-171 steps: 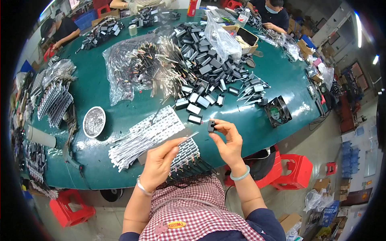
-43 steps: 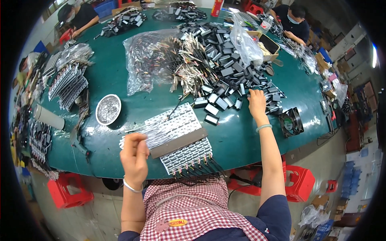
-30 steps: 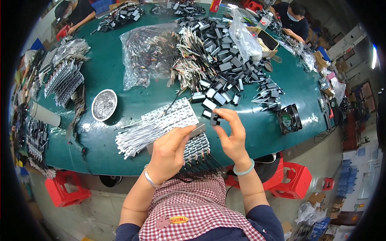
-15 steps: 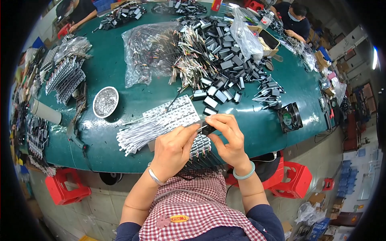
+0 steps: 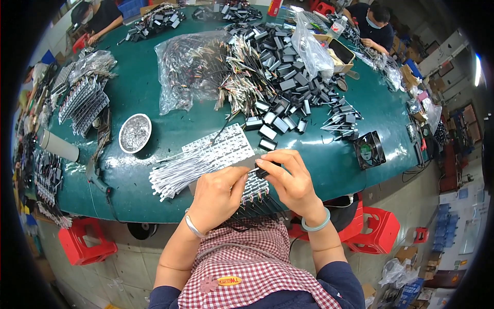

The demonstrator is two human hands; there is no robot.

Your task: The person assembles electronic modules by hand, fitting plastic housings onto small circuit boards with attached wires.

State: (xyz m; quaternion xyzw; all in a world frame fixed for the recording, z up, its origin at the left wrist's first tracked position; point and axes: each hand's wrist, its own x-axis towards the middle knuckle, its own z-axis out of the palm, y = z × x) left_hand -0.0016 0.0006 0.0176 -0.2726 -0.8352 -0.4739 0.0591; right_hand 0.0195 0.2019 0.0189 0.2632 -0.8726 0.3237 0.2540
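Observation:
Above the table's near edge, my right hand (image 5: 292, 181) grips a small black plastic case (image 5: 261, 172) between thumb and fingers. Close by on its left, my left hand (image 5: 217, 196) is closed in a pinch on a thin white wire (image 5: 252, 170) that reaches to the case. Fingers cover most of both the case and the wire. Beyond my left hand lies a bundle of white wires (image 5: 172, 177) across white circuit-board panels (image 5: 226, 144). Another panel with dark wires (image 5: 256, 189) shows beneath my hands.
A heap of black cases (image 5: 293, 82) spreads ahead, beside stripped wires (image 5: 242, 77) and a plastic bag (image 5: 190, 67). A white bowl (image 5: 135, 133) stands left, near a soldering-type tool (image 5: 98, 177). To the right sits a black fan (image 5: 369, 150). Two people work across the table.
My right hand has shifted its fingers on the black case and tilted it. My left hand has drawn slightly left and down, widening the gap between the hands.

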